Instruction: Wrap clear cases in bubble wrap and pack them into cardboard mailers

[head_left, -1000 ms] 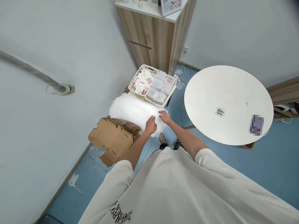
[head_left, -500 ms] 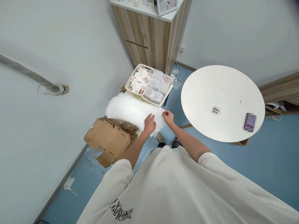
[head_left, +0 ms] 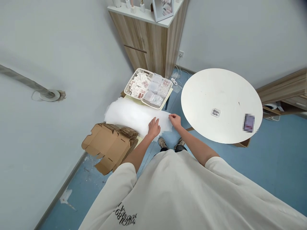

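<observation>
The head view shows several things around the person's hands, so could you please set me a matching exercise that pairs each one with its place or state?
Things:
1. left hand
2. right hand
3. flattened cardboard boxes
4. white plastic basket

Places or states:
A. beyond the white padding sheet, holding small packets
B. to the left of that sheet
C. resting on that sheet, a ring on one finger
D. pinching that sheet's right end

Pairs: 1-C; 2-D; 3-B; 4-A
</observation>
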### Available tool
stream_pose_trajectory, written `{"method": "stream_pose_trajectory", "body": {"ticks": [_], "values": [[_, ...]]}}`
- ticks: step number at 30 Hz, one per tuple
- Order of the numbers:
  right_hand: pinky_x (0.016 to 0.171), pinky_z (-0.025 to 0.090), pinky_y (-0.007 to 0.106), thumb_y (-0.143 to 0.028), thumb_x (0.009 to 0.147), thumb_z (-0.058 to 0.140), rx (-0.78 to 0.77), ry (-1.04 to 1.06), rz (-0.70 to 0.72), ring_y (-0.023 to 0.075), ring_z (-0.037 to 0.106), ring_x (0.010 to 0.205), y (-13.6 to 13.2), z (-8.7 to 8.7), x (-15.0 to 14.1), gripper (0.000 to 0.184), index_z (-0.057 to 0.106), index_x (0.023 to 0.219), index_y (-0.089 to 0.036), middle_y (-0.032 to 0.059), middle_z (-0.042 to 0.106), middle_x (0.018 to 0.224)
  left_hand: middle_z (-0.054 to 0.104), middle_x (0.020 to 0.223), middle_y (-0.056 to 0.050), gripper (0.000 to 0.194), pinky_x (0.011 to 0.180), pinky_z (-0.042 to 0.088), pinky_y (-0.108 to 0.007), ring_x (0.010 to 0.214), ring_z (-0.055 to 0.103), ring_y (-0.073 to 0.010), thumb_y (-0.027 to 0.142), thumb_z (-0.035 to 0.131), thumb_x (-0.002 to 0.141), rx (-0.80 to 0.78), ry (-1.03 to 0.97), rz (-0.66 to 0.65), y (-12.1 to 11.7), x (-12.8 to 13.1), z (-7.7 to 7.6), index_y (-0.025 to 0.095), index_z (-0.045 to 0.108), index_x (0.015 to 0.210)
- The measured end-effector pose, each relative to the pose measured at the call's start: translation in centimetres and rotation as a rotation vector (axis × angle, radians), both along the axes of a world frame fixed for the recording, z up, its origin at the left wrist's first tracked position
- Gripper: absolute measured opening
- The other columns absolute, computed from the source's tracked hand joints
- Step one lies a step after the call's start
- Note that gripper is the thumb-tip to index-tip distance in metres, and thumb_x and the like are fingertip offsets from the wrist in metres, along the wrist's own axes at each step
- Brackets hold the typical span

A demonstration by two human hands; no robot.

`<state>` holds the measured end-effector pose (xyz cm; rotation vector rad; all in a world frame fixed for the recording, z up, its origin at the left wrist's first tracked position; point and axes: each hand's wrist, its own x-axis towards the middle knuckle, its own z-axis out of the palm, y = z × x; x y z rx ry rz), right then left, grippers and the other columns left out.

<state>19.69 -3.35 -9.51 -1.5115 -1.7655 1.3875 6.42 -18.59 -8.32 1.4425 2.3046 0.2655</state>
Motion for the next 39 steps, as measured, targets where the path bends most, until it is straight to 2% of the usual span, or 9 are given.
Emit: {"method": "stream_pose_trajectory", "body": {"ticks": [5, 9, 18, 22, 25, 28, 32, 35, 39], "values": [[0.083, 0.053, 0.037, -0.034, 0.07, 0.063, 0.038, -0.092, 0.044, 0.0218, 0.063, 0.082, 0.5, -0.4, 1.1, 0.026, 0.072, 0.089, -0.02, 0.0065, 0.07, 0.091, 0.032, 0.164, -0.016, 0.056, 0.118, 0.035, -0.048, 0.148, 0.035, -0.0325, 0.022, 0.046, 0.096, -0.004, -0.007, -0.012, 0.4, 0.4, -0.1, 0.014, 0.043, 0.151], [0.097, 0.051, 0.041, -0.027, 0.072, 0.057, 0.045, -0.127, 0.038, 0.0257, 0.064, 0.103, 1.0, -0.7, 2.3, 0.034, 0.071, 0.102, -0.021, 0.0086, 0.071, 0.114, 0.032, 0.164, -0.016, 0.056, 0.118, 0.036, -0.048, 0.15, 0.034, -0.0327, 0.021, 0.047, 0.095, -0.005, -0.021, -0.017, 0.5, 0.7, 0.0, 0.015, 0.044, 0.15], [0.106, 0.049, 0.042, -0.023, 0.077, 0.051, 0.066, -0.081, 0.123, 0.0258, 0.063, 0.116, 1.8, -1.1, 3.8, 0.043, 0.069, 0.117, -0.023, 0.0069, 0.07, 0.124, 0.032, 0.164, -0.017, 0.055, 0.119, 0.034, -0.048, 0.15, 0.032, -0.0337, 0.022, 0.045, 0.096, -0.059, -0.036, -0.046, 0.6, 0.6, -0.2, 0.014, 0.043, 0.151], [0.108, 0.049, 0.044, -0.026, 0.078, 0.055, 0.05, -0.112, 0.072, 0.0274, 0.06, 0.122, 2.2, -1.7, 4.2, 0.058, 0.061, 0.135, -0.024, 0.0085, 0.062, 0.139, 0.032, 0.164, -0.016, 0.055, 0.118, 0.035, -0.048, 0.15, 0.033, -0.0334, 0.023, 0.045, 0.096, -0.112, -0.041, -0.057, 0.4, 0.4, -0.5, 0.016, 0.042, 0.151], [0.104, 0.051, 0.043, -0.028, 0.077, 0.057, 0.011, -0.13, -0.04, 0.0272, 0.063, 0.118, 2.4, -2.7, 4.5, 0.066, 0.055, 0.143, -0.022, 0.012, 0.058, 0.144, 0.033, 0.164, -0.017, 0.056, 0.118, 0.035, -0.049, 0.15, 0.032, -0.0339, 0.024, 0.045, 0.096, -0.139, -0.048, -0.063, 0.1, 0.3, -0.6, 0.016, 0.043, 0.151], [0.095, 0.055, 0.043, -0.032, 0.075, 0.062, -0.08, -0.127, -0.117, 0.0261, 0.068, 0.106, 2.6, -3.7, 4.5, 0.066, 0.057, 0.139, -0.02, 0.0136, 0.066, 0.13, 0.034, 0.164, -0.017, 0.056, 0.118, 0.034, -0.05, 0.15, 0.032, -0.034, 0.024, 0.045, 0.095, -0.144, -0.055, -0.066, -0.1, 0.2, -0.6, 0.016, 0.043, 0.15], [0.084, 0.056, 0.04, -0.033, 0.07, 0.066, -0.159, -0.096, -0.073, 0.0245, 0.069, 0.093, 2.6, -4.3, 4.4, 0.051, 0.07, 0.118, -0.018, 0.011, 0.073, 0.109, 0.034, 0.163, -0.018, 0.054, 0.117, 0.035, -0.05, 0.15, 0.033, -0.0344, 0.024, 0.044, 0.096, -0.154, -0.06, -0.079, -0.1, 0.1, -0.4, 0.015, 0.044, 0.149], [0.083, 0.055, 0.038, -0.032, 0.072, 0.06, -0.133, -0.088, -0.03, 0.0236, 0.067, 0.091, 2.4, -3.8, 4.3, 0.039, 0.073, 0.106, -0.02, 0.0082, 0.074, 0.108, 0.034, 0.163, -0.019, 0.053, 0.117, 0.035, -0.05, 0.15, 0.033, -0.0341, 0.024, 0.044, 0.096, -0.161, -0.051, -0.087, 0.0, -0.1, -0.3, 0.015, 0.044, 0.149], [0.086, 0.053, 0.038, -0.03, 0.074, 0.053, -0.038, -0.117, -0.024, 0.0254, 0.064, 0.096, 2.9, -2.0, 4.7, 0.034, 0.072, 0.102, -0.022, 0.0067, 0.073, 0.109, 0.035, 0.163, -0.018, 0.052, 0.118, 0.034, -0.05, 0.15, 0.033, -0.0328, 0.023, 0.045, 0.096, -0.138, -0.036, -0.108, 0.5, 0.0, -0.2, 0.016, 0.045, 0.148]]}}
